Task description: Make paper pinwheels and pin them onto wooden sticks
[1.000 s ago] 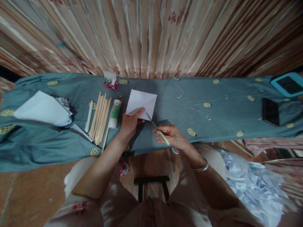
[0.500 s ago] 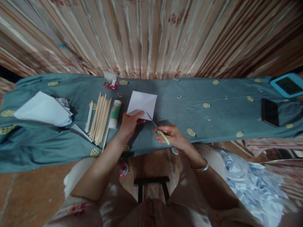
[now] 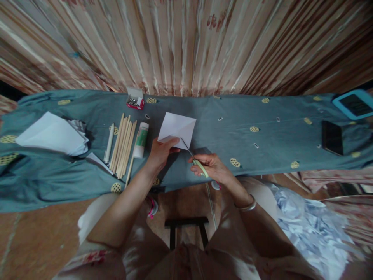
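A square white sheet of paper (image 3: 180, 125) with crease lines is pinched by my left hand (image 3: 162, 152) at its near left edge, thumb on top. My right hand (image 3: 212, 167) is closed round the pale green handles of a pair of scissors (image 3: 200, 167). The scissors' blades reach into the paper from its near right corner, pointing toward the middle. Left of my left hand lie a white and green glue bottle (image 3: 141, 140), a bunch of thin wooden sticks (image 3: 125, 147) and a white pencil-like stick (image 3: 109, 143).
A stack of white paper (image 3: 51, 134) lies at the left, and a red box of small metal pins (image 3: 135, 102) at the back. On the right are a dark phone (image 3: 332, 137) and a blue-framed tablet (image 3: 354, 105). Paper scraps (image 3: 314, 229) fill a bag below.
The paper has turned slightly and shifted a little to the right with my left hand. My right hand and the scissors have hardly moved.
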Demonstrator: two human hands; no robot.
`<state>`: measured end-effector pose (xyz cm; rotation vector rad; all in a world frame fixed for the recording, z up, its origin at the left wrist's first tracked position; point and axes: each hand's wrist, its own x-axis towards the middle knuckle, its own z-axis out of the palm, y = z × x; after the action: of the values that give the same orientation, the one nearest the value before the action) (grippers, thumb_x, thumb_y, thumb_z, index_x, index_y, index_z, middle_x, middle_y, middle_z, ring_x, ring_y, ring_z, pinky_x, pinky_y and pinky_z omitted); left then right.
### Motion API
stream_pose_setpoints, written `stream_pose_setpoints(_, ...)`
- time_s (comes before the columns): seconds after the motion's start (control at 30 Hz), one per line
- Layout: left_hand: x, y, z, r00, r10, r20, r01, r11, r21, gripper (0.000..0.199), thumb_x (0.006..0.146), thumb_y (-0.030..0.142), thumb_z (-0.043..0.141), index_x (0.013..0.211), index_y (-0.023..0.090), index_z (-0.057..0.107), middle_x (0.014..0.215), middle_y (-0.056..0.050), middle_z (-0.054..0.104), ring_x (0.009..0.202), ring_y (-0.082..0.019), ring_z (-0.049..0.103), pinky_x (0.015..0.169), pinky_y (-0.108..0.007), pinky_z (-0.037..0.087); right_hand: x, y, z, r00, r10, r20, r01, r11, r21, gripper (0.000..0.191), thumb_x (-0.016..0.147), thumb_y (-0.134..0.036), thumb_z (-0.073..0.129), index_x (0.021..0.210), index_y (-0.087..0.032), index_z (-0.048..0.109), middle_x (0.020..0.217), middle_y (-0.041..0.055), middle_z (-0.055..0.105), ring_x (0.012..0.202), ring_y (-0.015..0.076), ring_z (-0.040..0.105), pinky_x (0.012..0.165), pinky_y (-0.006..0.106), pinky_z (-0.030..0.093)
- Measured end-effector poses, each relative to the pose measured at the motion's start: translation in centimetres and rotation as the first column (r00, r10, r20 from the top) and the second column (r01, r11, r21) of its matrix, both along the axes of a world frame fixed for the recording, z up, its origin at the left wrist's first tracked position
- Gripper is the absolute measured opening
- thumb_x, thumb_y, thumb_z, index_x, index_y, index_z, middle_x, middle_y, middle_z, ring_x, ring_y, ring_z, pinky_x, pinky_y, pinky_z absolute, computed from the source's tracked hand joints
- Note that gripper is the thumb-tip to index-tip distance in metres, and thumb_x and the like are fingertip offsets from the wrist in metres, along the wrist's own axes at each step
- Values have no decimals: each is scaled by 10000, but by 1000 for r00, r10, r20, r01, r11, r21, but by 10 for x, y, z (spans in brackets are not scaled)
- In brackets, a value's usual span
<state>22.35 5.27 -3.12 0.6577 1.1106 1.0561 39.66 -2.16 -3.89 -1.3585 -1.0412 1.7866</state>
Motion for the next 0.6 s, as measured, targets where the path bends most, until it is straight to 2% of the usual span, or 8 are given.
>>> stream_pose_setpoints(0.37,1,-2,2,1000,6,-5,-6,1000,-6,330,470,238,841,755,141,704,753,-7,711,647,-145,639,490,-219,520,0,1,2,999,-30,-23,30,999,-11,497,512,-462,915,840,-167,687,545,-69,602,491,61,550,494,187,442)
stream_pose_setpoints(0.6,2,-4,4,1000,-7,-2,7,1000,8,306,475,233,831,734,135,701,735,-8,706,634,-143,638,490,-225,526,0,1,-4,1000,-22,-9,22,1000,2,495,531,-464,908,878,-174,708,581,-59,619,527,75,577,511,191,463)
